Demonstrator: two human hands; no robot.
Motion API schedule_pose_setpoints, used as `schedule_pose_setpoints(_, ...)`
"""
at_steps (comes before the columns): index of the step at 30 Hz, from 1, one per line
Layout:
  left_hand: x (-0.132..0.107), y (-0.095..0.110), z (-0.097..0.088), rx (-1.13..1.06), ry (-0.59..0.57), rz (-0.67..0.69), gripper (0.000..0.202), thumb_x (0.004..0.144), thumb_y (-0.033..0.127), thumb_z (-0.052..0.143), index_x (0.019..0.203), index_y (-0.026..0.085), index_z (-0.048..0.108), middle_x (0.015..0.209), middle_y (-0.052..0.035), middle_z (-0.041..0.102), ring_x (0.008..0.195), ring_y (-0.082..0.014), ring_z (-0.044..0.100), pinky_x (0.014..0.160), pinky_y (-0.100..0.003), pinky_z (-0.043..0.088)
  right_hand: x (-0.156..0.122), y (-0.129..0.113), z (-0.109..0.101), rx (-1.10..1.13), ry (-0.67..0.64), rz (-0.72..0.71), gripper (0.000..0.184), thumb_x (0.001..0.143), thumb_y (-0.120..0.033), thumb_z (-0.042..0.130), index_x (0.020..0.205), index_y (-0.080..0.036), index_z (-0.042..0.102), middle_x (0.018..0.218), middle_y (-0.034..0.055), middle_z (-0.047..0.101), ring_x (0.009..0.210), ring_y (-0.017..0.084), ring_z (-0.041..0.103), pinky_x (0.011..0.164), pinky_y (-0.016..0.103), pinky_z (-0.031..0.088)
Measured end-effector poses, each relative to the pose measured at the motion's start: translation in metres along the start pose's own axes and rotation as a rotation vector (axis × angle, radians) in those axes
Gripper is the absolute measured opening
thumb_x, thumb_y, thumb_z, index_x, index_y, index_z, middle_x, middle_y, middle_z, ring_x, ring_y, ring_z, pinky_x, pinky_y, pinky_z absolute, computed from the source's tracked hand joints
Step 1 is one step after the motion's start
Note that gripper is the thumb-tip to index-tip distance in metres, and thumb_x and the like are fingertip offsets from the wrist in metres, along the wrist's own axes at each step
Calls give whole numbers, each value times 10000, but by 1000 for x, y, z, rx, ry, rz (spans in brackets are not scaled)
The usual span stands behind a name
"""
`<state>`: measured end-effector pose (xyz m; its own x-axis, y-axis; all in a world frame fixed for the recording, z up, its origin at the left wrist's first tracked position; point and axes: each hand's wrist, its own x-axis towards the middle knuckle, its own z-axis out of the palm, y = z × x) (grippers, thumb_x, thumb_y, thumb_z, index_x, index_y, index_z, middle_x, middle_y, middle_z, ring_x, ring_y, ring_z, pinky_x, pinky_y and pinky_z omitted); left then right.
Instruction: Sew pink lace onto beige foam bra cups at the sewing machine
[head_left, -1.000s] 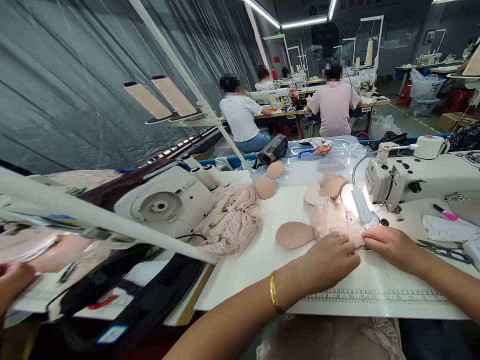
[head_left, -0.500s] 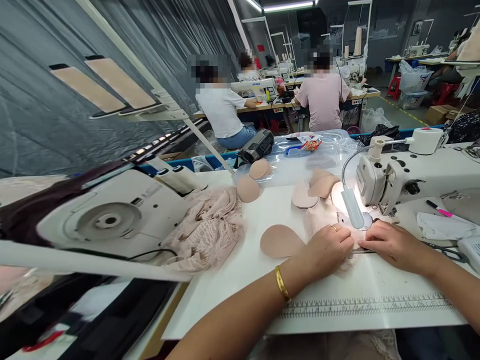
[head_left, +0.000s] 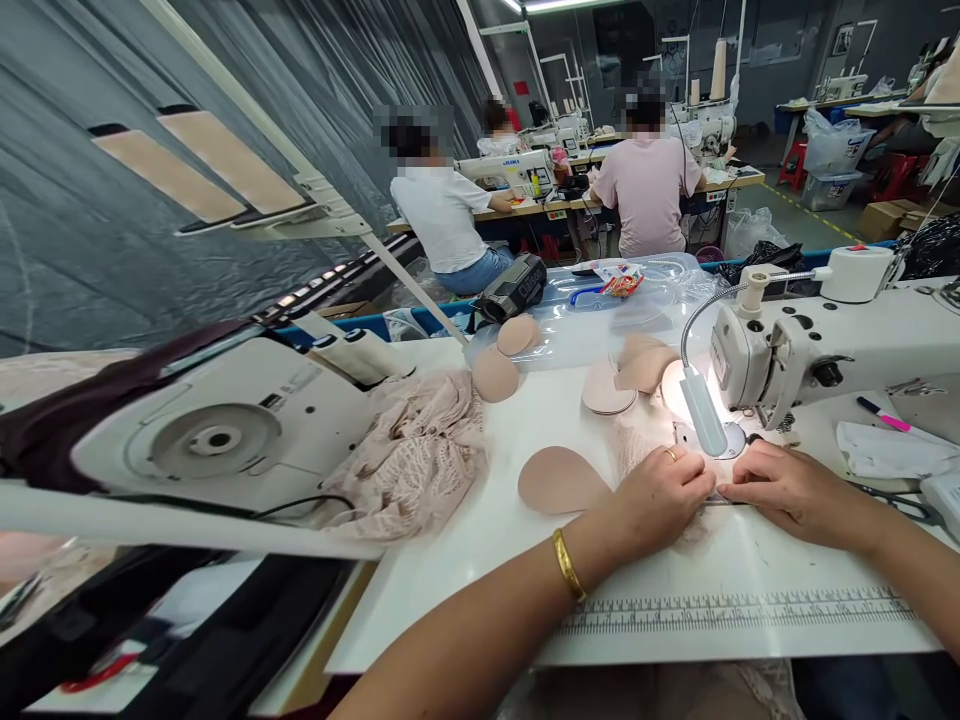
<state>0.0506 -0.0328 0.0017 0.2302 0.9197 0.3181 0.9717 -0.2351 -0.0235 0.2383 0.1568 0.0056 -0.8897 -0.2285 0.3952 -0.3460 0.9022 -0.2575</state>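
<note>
My left hand [head_left: 664, 495], with a ring and a gold bracelet, is closed on pale pink lace fabric [head_left: 632, 440] in front of the sewing machine [head_left: 757, 350]. Close beside it, my right hand [head_left: 787, 490] pinches the same fabric at its near edge, fingers bent. Much of the cloth is hidden under my hands. A lit lamp [head_left: 703, 412] on a bendy neck shines on the needle area. Left of my left hand lies a beige bra pad [head_left: 562, 480]. More pads [head_left: 609, 388] are stacked behind the lace.
A heap of lace [head_left: 424, 450] lies at left beside another machine head [head_left: 217, 440]. A ruler strip [head_left: 735, 610] runs along the table's front. Scissors [head_left: 900, 503], a pink-capped marker [head_left: 885, 413] and a white cloth [head_left: 892, 450] are at right. People [head_left: 649, 190] sit sewing beyond.
My left hand has shifted slightly right, closer to my right hand. Both hands keep hold of the lace. The camera view has moved a little.
</note>
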Motion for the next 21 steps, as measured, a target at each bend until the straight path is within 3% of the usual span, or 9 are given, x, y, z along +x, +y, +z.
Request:
schedule_pose_setpoints(5, 0, -2, 2, -25, 9, 35, 177, 959, 53, 491, 880, 168, 599, 943, -61, 660, 759, -180, 518, 685, -311, 438, -1, 0, 1, 21, -19, 42, 351, 1062, -107, 451, 1287, -230, 693, 996, 76, 686, 891, 212, 588, 738, 333, 507)
schedule_pose_setpoints(10, 4, -9, 12, -65, 54, 74, 214, 1006, 68, 450, 933, 173, 621, 1071, -102, 711, 798, -176, 593, 774, -327, 493, -2, 2, 5, -38, -39, 135, 388, 1055, -129, 424, 1328, -227, 682, 908, 64, 642, 821, 223, 583, 654, 328, 477)
schedule_pose_setpoints(16, 13, -21, 20, -92, 95, 122, 213, 1026, 93, 458, 1019, 191, 647, 977, -86, 716, 859, -205, 645, 869, -375, 547, -5, 9, 14, -100, -16, 178, 351, 1060, -155, 437, 1307, -231, 674, 907, 61, 635, 820, 227, 608, 621, 318, 454)
schedule_pose_setpoints(21, 20, -34, 22, -122, 88, 149, 206, 1048, 134, 465, 1033, 176, 666, 966, -97, 721, 890, -216, 673, 918, -412, 571, -5, 11, 18, -141, 7, 235, 347, 1066, -170, 414, 1294, -239, 667, 858, 32, 603, 692, 190, 576, 568, 304, 412)
